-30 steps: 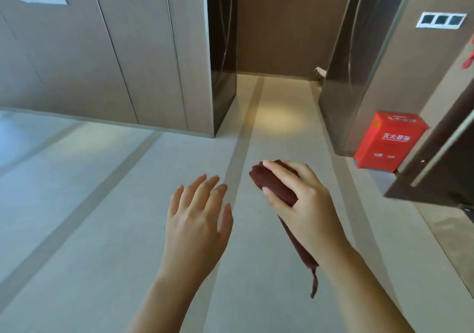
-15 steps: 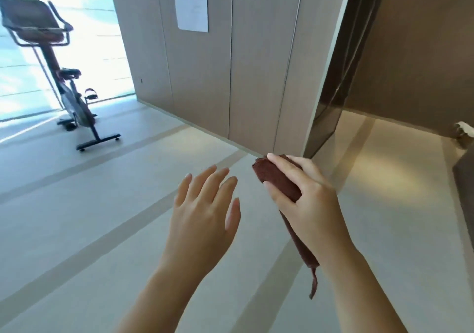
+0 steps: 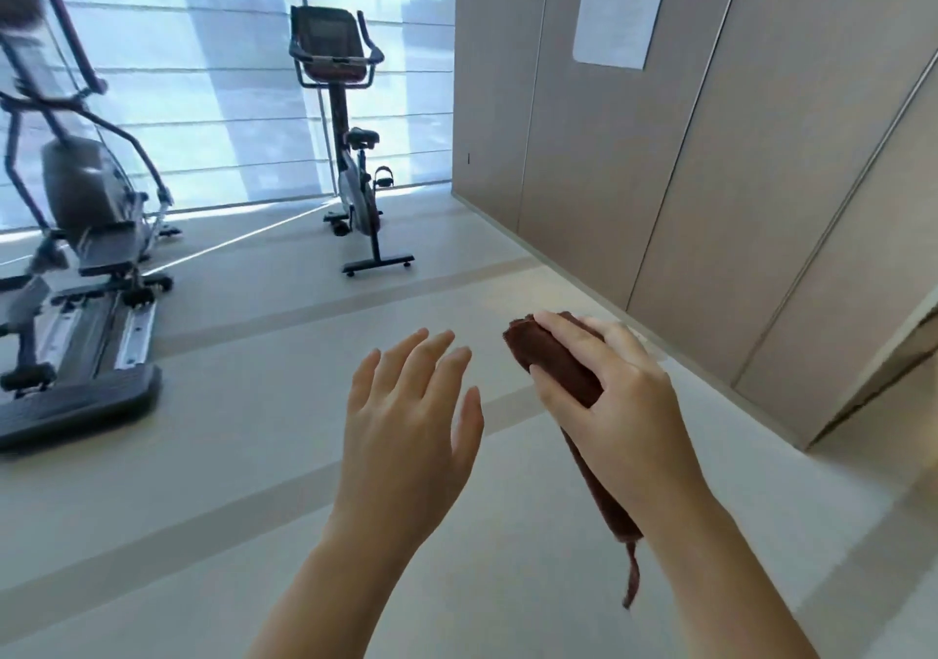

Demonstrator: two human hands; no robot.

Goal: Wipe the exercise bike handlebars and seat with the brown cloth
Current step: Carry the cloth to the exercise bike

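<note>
a gym room, shown by a black upright exercise bike with a tall, pale-blinded window behind it, a dark grey elliptical trainer left of it and beige wall panels right of it.

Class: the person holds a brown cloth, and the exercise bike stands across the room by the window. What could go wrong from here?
1. The brown cloth is rolled up in the right hand; wiped that way, it may touch little of the handlebars or seat.
2. Its loose tail dangles and might snag on a pedal.
3. The elliptical machine sits left of the exercise bike; its low base could trip someone walking in.
</note>
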